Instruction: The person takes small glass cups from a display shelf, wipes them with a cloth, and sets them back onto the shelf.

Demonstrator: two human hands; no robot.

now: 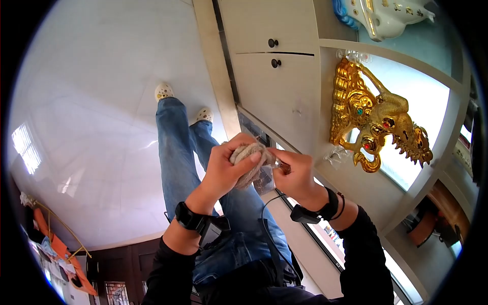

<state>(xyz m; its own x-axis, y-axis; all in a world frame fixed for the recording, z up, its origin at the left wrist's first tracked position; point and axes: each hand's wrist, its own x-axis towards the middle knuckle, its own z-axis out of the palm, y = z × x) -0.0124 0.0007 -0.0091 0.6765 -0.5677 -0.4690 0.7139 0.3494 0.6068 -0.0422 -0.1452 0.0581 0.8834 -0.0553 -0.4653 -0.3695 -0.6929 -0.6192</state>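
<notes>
At the far left, a gold-coloured rack [63, 229] carries an orange garment [58, 236] beside a pale, glossy floor [101, 101] that reflects bright window light. Further right, the person's legs in blue jeans [175, 137] stand on this floor, with pale, decorated clogs [163, 91] on the feet. The left hand [229, 165], with a black device strapped at its wrist, is curled nearly closed around a bunched beige-grey cloth [249, 162], its thumb pressed on the near side of the folds. The cloth is held in front of the body, above the legs, between the two hands. Just right of it, the right hand [295, 175] is closed in a fist around a small, partly clear, brownish object [282, 166], whose other end meets the cloth; its full shape is hidden by the fingers and folds. A black band circles this wrist too. Behind the hands runs a cream cabinet [274, 86] with two dark round knobs [274, 53]. To its right, a shiny golden dragon-like figure [376, 114] with red and green stones sits in an open shelf [394, 68], small clear glass pieces [338, 155] close by. A white-and-blue ornament [386, 18] with gold trim occupies the neighbouring compartment at the top.
</notes>
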